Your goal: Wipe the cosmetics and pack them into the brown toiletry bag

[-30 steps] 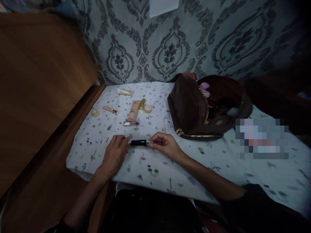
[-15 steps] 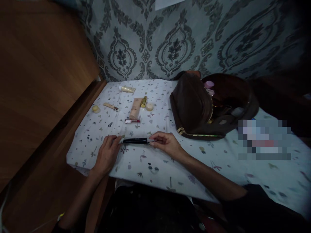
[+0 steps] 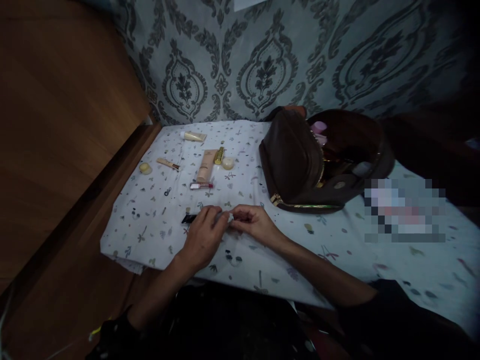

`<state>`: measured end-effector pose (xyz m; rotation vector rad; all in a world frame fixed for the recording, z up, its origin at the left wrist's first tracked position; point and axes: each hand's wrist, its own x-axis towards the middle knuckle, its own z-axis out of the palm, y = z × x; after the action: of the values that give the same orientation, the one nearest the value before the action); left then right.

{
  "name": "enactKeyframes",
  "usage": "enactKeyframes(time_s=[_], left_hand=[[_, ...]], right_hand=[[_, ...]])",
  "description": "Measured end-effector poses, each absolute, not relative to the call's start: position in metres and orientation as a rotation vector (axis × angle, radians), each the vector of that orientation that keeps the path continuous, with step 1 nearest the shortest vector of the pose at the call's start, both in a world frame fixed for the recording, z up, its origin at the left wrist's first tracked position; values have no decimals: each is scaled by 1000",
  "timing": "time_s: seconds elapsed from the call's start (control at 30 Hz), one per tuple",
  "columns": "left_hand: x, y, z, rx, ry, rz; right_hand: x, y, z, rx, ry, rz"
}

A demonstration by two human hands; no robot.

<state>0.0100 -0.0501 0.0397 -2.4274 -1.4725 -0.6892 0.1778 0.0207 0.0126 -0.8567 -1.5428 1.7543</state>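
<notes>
Near the front of the cloth-covered table, a slim black cosmetic tube [image 3: 189,219] lies sideways between my hands. My left hand [image 3: 204,237] is closed over its middle, leaving the dark left end showing. At the pale right end, my right hand [image 3: 255,223] has its fingertips pinched together; they hide part of that end. Just beyond are a lip tube [image 3: 201,186] with a red end, a beige squeeze tube [image 3: 206,166], a gold-coloured small case [image 3: 219,155] and a small round jar [image 3: 227,163].
A brown leather cosmetic bag [image 3: 288,155] stands unzipped at the right, with items inside. Farther left lie a cream tube [image 3: 194,136], a thin beige tube [image 3: 168,164] and a yellow-lidded jar [image 3: 144,168]. A wooden panel [image 3: 67,110] borders the left; a patterned wall is behind.
My left hand has moved right from the black tube's left end to close over its middle. My right hand stays at the pale end. The view has shifted slightly.
</notes>
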Motion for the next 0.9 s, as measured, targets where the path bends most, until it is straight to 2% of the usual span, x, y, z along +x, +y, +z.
enactKeyframes(time_s=[0.67, 0.9], left_hand=[[-62, -80, 17, -2206, -1844, -687], [-60, -76, 27, -2210, -1855, -830]], right_hand=[[179, 22, 14, -869, -1528, 1784], [178, 23, 14, -835, -1496, 1733]])
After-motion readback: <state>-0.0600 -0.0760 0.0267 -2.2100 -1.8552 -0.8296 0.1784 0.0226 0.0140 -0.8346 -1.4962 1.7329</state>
